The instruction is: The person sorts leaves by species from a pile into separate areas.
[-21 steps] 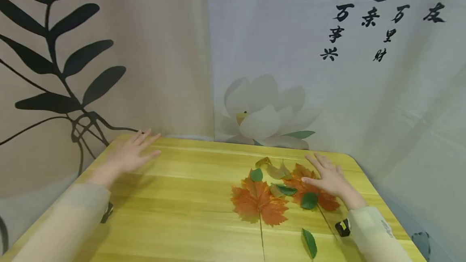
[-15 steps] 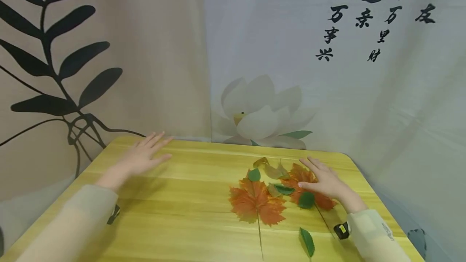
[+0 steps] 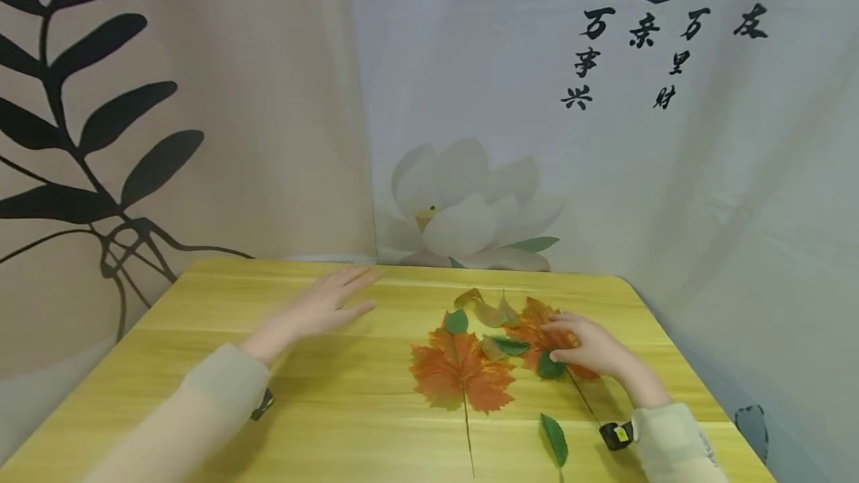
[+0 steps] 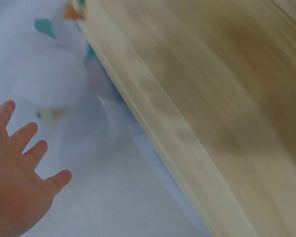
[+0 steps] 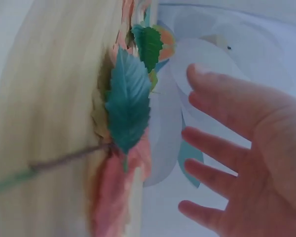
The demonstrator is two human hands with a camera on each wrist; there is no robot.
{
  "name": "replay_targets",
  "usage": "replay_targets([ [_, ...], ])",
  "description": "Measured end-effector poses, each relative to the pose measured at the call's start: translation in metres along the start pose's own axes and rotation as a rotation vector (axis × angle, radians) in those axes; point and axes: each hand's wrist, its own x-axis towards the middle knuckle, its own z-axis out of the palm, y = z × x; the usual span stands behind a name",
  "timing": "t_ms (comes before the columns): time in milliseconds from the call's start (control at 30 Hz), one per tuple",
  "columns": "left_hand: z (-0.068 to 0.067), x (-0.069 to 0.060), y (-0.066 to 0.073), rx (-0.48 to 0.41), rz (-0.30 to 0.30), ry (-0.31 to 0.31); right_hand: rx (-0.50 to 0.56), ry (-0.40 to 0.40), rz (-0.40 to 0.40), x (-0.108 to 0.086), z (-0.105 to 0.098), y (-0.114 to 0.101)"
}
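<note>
My left hand (image 3: 325,306) hovers over the far left-middle of the table, fingers spread and holding nothing; the left wrist view shows the same. My right hand (image 3: 593,349) is above the right orange maple leaf (image 3: 530,326), covering part of it. Its fingers look extended and apart from the leaves in the right wrist view, with nothing held. A small green leaf (image 3: 551,365) lies on that maple leaf, just below my right thumb. To the left lies another orange maple leaf (image 3: 463,371) on a long stem, with a small green leaf (image 3: 456,321) on its top.
A yellow wood-grain table (image 3: 335,416) carries everything. Between the maple leaves lie a green leaf (image 3: 511,346) and yellowish leaves (image 3: 493,313). One more green leaf (image 3: 554,438) lies nearer the front. Behind the table hangs a printed curtain (image 3: 470,95).
My left hand has moved right, toward the middle of the table. My right hand has come lower over the right maple leaf. The head view has shifted slightly; the leaves appear unmoved on the table.
</note>
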Motion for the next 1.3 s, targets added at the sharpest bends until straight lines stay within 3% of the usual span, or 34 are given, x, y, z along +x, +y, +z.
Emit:
replay_targets([
  [200,0.018,0.045,0.041,-0.077,0.089,-0.048,0.085,-0.021,0.029,-0.003,0.007,0.012],
  [333,0.027,0.062,0.055,-0.121,0.095,-0.063,0.124,-0.028,0.031,-0.003,0.012,0.015],
  [600,0.048,0.089,0.080,-0.296,0.145,-0.131,0.145,0.007,0.057,-0.005,0.017,0.020],
  [900,0.082,0.121,0.115,-0.273,0.238,-0.228,0.118,0.001,0.000,0.001,0.019,0.022],
  [1100,0.098,0.142,0.132,-0.250,0.232,-0.275,0.107,-0.015,-0.023,0.004,0.021,0.024],
  [1300,0.112,0.159,0.146,-0.136,0.222,-0.323,0.090,-0.001,-0.032,0.005,0.025,0.026],
])
